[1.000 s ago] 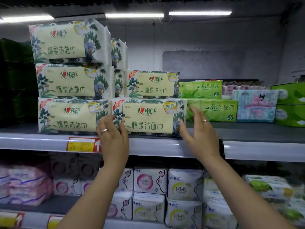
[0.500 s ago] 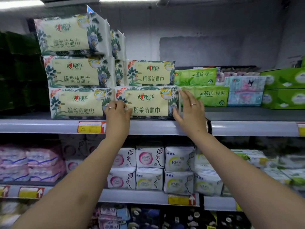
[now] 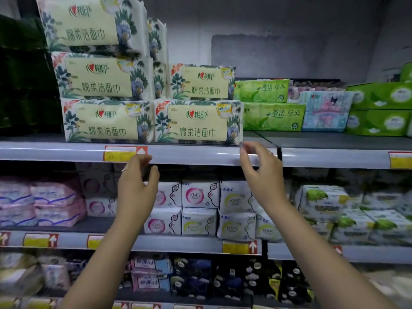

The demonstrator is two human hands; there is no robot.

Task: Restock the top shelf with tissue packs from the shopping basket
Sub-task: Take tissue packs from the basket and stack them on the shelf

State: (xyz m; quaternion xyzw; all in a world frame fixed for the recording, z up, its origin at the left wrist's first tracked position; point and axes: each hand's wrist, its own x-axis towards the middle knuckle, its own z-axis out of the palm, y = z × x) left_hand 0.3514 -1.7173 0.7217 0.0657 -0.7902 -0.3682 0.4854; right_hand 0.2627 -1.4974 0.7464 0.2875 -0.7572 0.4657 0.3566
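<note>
Both hands are empty, with fingers loosely curled, raised before the front edge of the top shelf [image 3: 200, 155]. The left hand [image 3: 137, 186] hangs just below the yellow price tag [image 3: 121, 154] on that edge. The right hand [image 3: 262, 172] is near the lower right corner of the front tissue pack [image 3: 197, 122]; blur hides whether its fingertips touch it. That pack lies at the shelf's front edge, one like it on top, a stack of three touching its left side. Green packs [image 3: 273, 117] lie further right, set back.
</note>
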